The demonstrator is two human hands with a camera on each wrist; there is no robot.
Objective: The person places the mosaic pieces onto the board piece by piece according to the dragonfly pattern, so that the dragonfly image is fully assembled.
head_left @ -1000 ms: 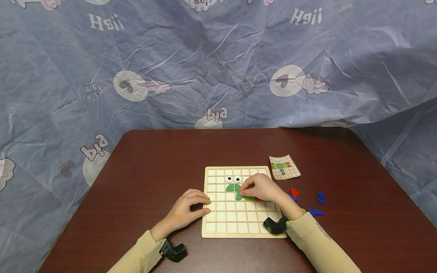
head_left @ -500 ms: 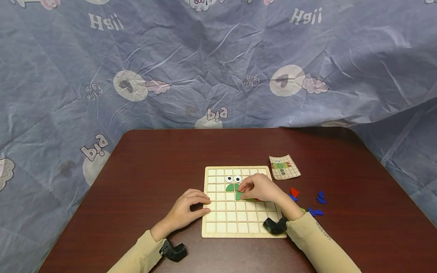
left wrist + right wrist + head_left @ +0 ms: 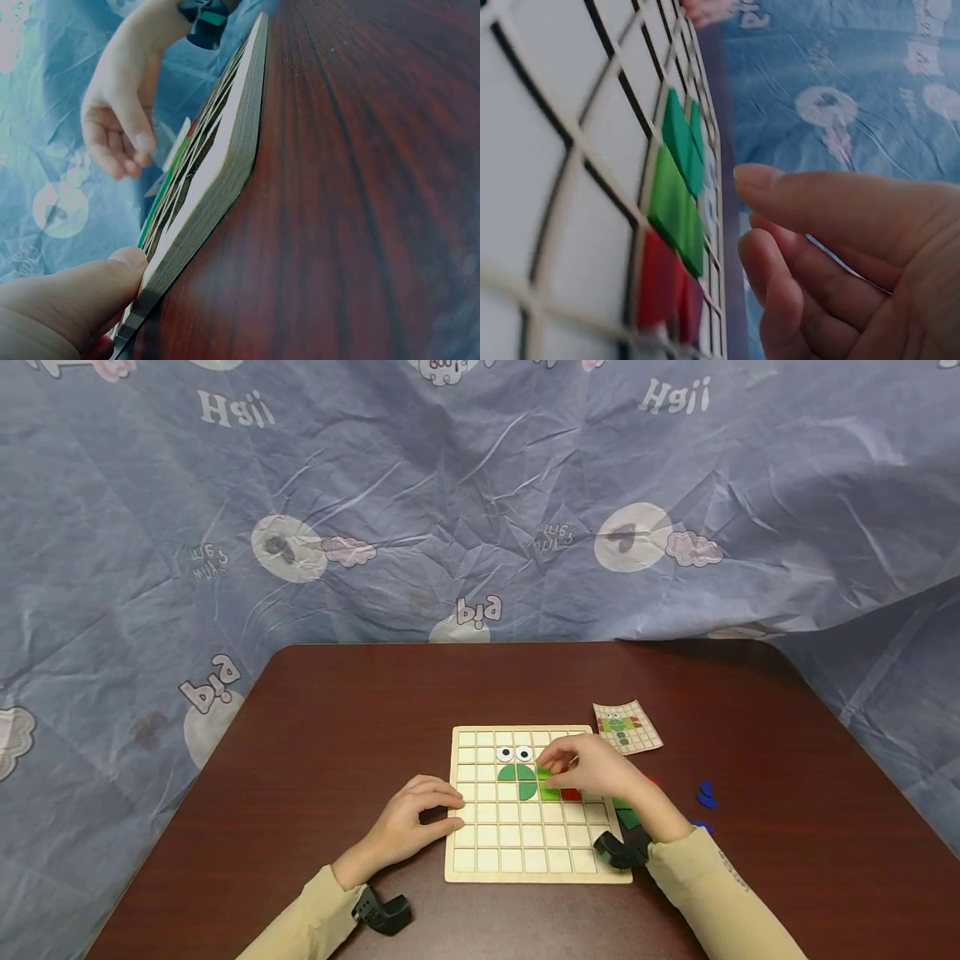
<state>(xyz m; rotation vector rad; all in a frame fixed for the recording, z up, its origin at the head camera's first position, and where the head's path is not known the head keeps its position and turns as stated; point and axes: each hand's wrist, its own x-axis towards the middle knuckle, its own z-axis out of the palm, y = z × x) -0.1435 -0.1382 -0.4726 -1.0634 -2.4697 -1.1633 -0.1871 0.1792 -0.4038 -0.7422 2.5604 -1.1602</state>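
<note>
The right hand [image 3: 592, 766] hovered with loosely curled, empty fingers just above the light green tile [image 3: 548, 789]; the left hand [image 3: 408, 821], fingers relaxed, steadied the board's [image 3: 525, 860] left edge.

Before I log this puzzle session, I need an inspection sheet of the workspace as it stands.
Surface: dark red-brown table.
Job's things: wooden grid board holding two white eyes, dark green pieces, a light green square and a red piece.
Clutter: pattern card; loose blue pieces to the right.
Grips: left hand rests at the board's left edge; right hand hovers over the board, fingers loosely curled, empty.
Cables: nothing seen.
Surroundings: crumpled blue printed cloth.
</note>
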